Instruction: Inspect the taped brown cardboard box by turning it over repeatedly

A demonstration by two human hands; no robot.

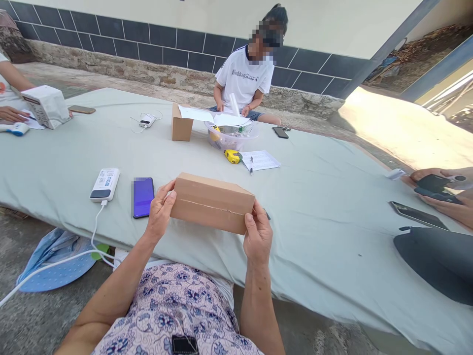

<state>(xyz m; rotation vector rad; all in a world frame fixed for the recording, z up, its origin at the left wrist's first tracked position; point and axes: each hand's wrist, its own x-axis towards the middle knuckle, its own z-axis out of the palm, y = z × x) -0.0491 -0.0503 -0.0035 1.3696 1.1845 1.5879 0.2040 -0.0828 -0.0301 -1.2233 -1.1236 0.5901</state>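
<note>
A brown cardboard box [212, 202] is held up between my two hands, its long side with a seam facing me. My left hand [161, 207] grips the box's left end, thumb on the near side. At the right end my right hand [258, 231] is closed round the lower corner, thumb also on the near face. The box looks closed and slightly tilted. Just left of my left hand lies a phone [143, 197] with a blue screen. Farther left is a white power bank [105, 185] with a cable plugged in.
Beyond the box, a yellow tape measure [232, 157] lies beside a paper sheet [261, 160] with a pen. A clear plastic basin [232, 140] and another cardboard box [181, 125] stand farther back. A person [244, 79] sits opposite. A dark cap [436, 259] lies right, near another person's hands [449, 192].
</note>
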